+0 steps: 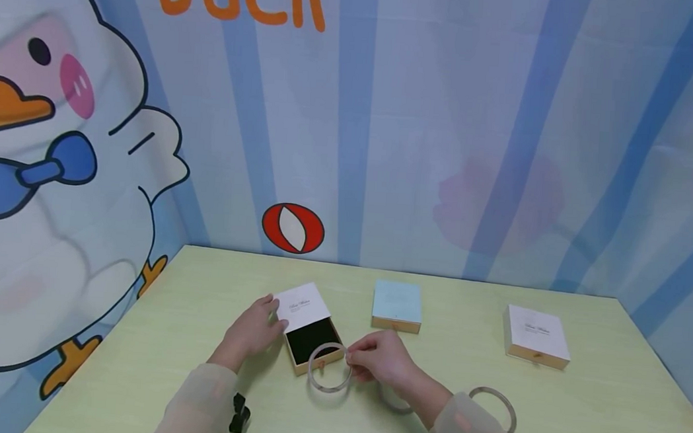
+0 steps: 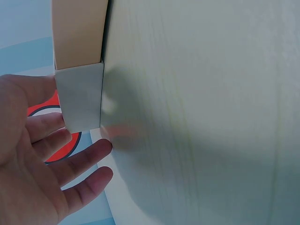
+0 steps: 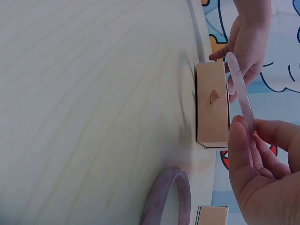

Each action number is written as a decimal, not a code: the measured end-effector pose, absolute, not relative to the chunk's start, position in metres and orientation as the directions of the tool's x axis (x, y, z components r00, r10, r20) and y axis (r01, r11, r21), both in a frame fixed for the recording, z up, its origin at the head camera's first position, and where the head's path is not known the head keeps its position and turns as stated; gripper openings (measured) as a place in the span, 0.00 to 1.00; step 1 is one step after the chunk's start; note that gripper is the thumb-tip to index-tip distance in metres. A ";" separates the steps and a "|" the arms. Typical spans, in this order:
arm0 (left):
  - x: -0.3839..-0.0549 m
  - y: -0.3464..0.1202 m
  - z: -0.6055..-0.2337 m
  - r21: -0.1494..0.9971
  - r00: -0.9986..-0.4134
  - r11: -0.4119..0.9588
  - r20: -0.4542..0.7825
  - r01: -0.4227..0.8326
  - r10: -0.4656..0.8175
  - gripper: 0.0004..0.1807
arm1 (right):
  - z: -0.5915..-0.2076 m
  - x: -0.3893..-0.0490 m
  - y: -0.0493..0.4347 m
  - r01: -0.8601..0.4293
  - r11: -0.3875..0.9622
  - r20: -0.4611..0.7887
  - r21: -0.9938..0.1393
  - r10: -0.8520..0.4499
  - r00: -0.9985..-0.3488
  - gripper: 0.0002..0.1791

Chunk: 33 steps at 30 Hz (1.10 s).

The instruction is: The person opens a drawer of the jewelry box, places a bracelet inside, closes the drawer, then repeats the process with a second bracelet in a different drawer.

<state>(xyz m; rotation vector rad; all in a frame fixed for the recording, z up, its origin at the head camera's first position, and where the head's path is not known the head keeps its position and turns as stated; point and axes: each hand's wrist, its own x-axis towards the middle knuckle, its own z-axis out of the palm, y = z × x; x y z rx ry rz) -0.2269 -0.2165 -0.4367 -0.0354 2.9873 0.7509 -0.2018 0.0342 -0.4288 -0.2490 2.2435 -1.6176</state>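
Observation:
My right hand point(image 1: 383, 356) pinches a pale lilac bangle point(image 1: 311, 367) between thumb and fingertips, in front of the open drawer of a jewellery box point(image 1: 300, 306). The bangle's upper edge overlaps the drawer in the head view; seen edge-on in the right wrist view, the bangle point(image 3: 240, 89) stands near the box front. This box has a white sleeve, a tan drawer point(image 3: 212, 119) with a small pull tab and a black lining point(image 1: 309, 340). My left hand point(image 1: 254, 330) holds the sleeve's left side with thumb and fingers; in the left wrist view two fingers point(image 2: 86, 187) stick out past the sleeve.
A second bangle point(image 1: 397, 407) lies partly hidden under my right wrist, and a greyish one point(image 1: 507, 410) lies beside the right forearm. Behind stand a closed light blue box point(image 1: 397, 302) and, farther right, a closed white box point(image 1: 536, 331). A printed backdrop point(image 1: 412, 114) rises behind the table.

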 end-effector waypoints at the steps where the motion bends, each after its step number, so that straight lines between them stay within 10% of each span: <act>1: -0.227 -0.216 -0.437 0.473 -0.998 0.881 -0.064 -0.037 -0.008 0.32 | -0.429 -0.202 0.034 0.067 0.326 -0.185 -0.943 -0.345 -0.920 0.10; 33: -0.227 -0.217 -0.438 0.470 -0.999 0.882 -0.051 -0.028 -0.004 0.32 | -0.431 -0.210 0.030 0.081 0.308 -0.172 -0.948 -0.279 -0.945 0.08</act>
